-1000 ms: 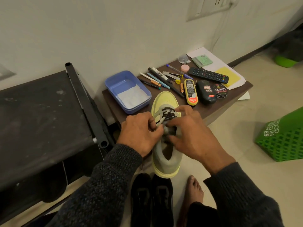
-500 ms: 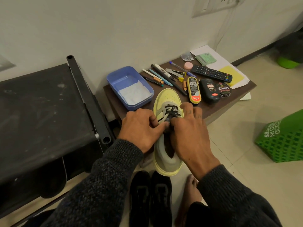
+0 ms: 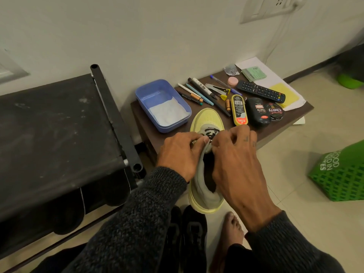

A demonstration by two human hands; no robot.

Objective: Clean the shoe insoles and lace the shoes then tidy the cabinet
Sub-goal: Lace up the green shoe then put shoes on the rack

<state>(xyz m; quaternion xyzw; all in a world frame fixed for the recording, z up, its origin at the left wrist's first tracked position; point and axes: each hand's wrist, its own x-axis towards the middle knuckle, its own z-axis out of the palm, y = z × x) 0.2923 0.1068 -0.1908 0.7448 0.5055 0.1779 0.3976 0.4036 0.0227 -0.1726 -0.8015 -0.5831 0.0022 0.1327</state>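
Between both hands' fingers: lace

Remote control beside yellow sheet; pens (several) near blue tray; green crate on floor.

Just past the fingertips, the shoe has a matt, perforated yellow toe and a soft grey cloth collar; the black lace between the fingers looks woven; beyond them, the blue tub is smooth plastic; the polish bottles are glossy plastic; the small table is dark matt wood; the sleeves are coarse knit
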